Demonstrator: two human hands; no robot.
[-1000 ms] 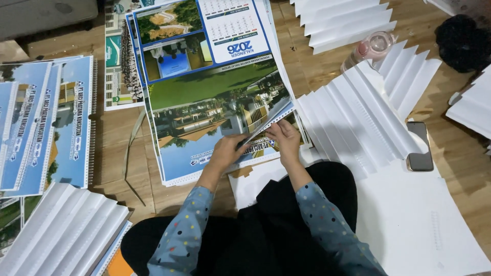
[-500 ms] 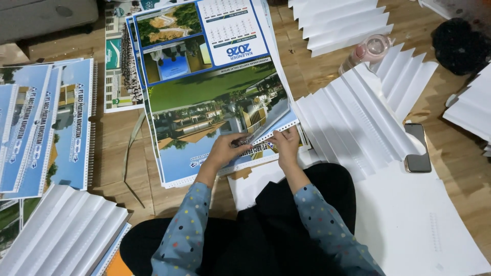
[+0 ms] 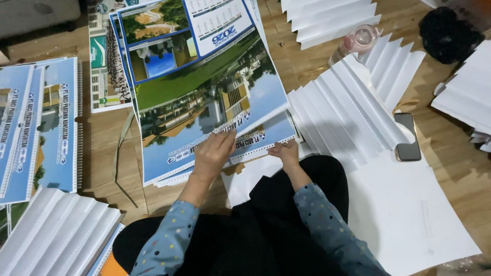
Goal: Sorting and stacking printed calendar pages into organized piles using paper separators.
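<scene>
Since a second ago, my left hand [image 3: 214,153] has slid down flat onto the top calendar sheet [image 3: 204,102], fingers spread, not gripping, while my right hand [image 3: 286,153] pinches that sheet's lower edge. It lies on the stack on the wooden floor [image 3: 302,61] before my knees. Fanned white paper [image 3: 358,97] and a phone [image 3: 407,138] lie to the right.

A smartphone [image 3: 407,137] with a dark, blank screen is lying face up well to the right of the right hand [image 3: 286,153], resting on fanned white sheets. Its rectangular black glass is showing only faint reflections. No packages, stuck-on labels or signs are showing anywhere near either hand; the printed sheets under the hands are calendar pages.
</scene>
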